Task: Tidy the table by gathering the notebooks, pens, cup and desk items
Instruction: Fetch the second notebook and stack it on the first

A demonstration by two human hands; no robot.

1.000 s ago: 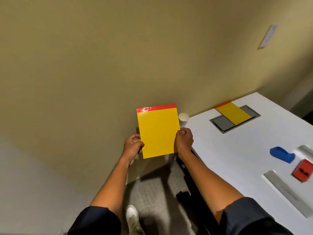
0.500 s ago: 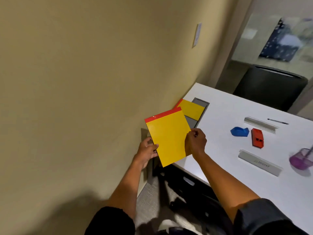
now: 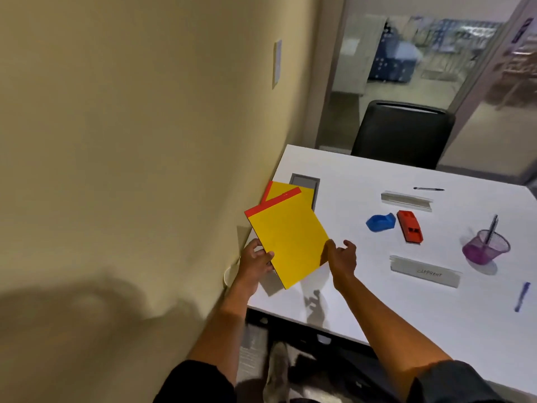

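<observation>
Your left hand (image 3: 255, 264) pinches the yellow notebook (image 3: 290, 245) above the table's (image 3: 363, 301) corner; right hand (image 3: 343, 257) looks spread, prob. just off its edge. Next: stack it on 2nd notebook (image 3: 293, 191) behind.

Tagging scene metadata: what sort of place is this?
Likely an office meeting room: a white table with desk nameplates, a black office chair pulled up, and a glass partition behind.
</observation>
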